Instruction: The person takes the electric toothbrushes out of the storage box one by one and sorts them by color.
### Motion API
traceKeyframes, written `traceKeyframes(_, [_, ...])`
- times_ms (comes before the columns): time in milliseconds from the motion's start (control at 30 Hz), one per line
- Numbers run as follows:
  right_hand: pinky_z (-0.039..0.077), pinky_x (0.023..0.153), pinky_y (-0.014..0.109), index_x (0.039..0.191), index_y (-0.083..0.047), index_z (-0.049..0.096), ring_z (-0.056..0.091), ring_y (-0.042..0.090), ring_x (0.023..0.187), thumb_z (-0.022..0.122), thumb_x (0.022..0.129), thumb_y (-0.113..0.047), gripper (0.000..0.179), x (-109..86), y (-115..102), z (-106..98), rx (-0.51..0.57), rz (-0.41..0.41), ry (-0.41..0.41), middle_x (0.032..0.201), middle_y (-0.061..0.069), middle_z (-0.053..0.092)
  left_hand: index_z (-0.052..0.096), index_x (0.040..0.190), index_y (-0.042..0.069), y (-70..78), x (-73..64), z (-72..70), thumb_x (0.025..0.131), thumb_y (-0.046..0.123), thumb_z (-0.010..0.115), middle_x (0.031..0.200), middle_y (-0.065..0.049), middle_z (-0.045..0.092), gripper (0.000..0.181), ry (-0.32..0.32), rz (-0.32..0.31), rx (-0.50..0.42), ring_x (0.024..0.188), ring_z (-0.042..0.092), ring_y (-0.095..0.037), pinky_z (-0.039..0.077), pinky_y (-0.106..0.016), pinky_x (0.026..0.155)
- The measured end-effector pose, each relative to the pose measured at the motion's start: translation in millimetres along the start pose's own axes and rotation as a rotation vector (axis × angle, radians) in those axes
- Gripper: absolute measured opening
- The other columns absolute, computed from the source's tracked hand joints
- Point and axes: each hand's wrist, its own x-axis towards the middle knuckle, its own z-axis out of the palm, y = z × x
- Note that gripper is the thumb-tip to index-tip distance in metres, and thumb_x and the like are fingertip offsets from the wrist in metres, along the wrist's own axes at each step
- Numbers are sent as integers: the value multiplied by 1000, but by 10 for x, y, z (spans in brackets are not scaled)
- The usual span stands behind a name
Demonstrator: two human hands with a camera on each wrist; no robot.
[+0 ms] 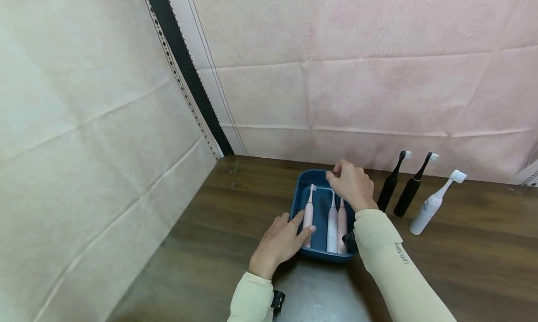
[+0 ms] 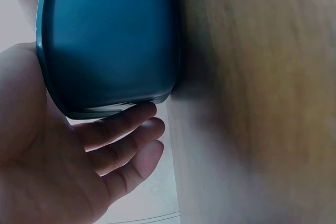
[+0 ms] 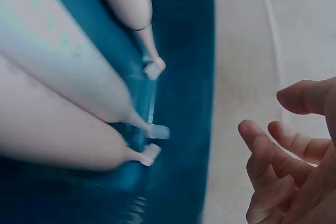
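Note:
A blue tray on the table holds three electric toothbrushes: a pink toothbrush at the left, a white toothbrush and another pink toothbrush side by side at the right. My left hand holds the tray's left side; its thumb reaches over the rim, while several fingers lie against the outer wall in the left wrist view. Over the tray's far right corner is my right hand, its fingers loosely bent. The right wrist view shows nothing between those fingers.
Right of the tray, two black toothbrushes and a white toothbrush with a broad head stand on the wooden table. Pale cloth hangs behind the table, and another cloth hangs at the left.

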Motion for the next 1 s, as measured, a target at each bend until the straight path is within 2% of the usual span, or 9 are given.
traceKeyframes(200, [47,66,44,106,-2,63,60,28,69,60,100,-28,27,-22,96,99,-48,36,-79,82,12,64,44,155,17,24,9,14,103,57,47,147,-21,50,65,-5,8,-4,121,52,-34,47,-54,100])
traceKeyframes(467, [48,58,40,120,6,63,60,29,66,61,99,-26,39,-19,80,106,-209,57,-203,85,16,65,44,155,17,49,23,-1,103,56,48,149,-21,48,65,-4,2,-17,127,50,-35,46,-55,102])
traceKeyframes(533, [48,60,41,115,6,66,59,29,66,62,98,-25,36,-20,68,107,-247,60,-238,81,14,64,45,155,16,46,21,0,104,56,48,149,-21,48,66,-3,-1,-15,126,50,-34,46,-54,102])
traceKeyframes(633, [46,60,40,96,1,70,58,27,65,64,98,-26,28,-24,67,116,-297,63,-288,72,10,59,45,155,16,38,19,6,104,57,47,149,-20,47,66,-4,-9,-13,127,50,-34,45,-54,103])
traceKeyframes(733, [43,60,38,77,-6,66,57,25,63,66,97,-28,30,-28,76,128,-339,68,-327,65,7,53,46,155,16,28,20,16,103,57,47,148,-19,49,66,-1,-13,-6,124,51,-32,46,-53,102])
traceKeyframes(800, [43,60,38,73,-8,64,57,25,62,67,96,-28,31,-31,85,132,-350,68,-351,65,6,53,46,154,15,22,20,23,103,56,48,146,-19,51,65,2,-11,4,121,52,-30,47,-52,101])
traceKeyframes(867, [44,62,40,75,-7,65,57,26,63,67,95,-28,29,-35,91,139,-350,69,-374,67,7,55,47,154,14,18,21,29,104,56,48,144,-18,52,65,6,-8,11,117,52,-29,48,-50,99])
traceKeyframes(1000, [48,70,47,94,-1,70,59,28,69,70,94,-28,27,-42,110,169,-332,71,-429,75,9,62,47,153,13,16,23,34,104,56,48,143,-18,53,66,8,-7,15,115,52,-28,48,-50,99])
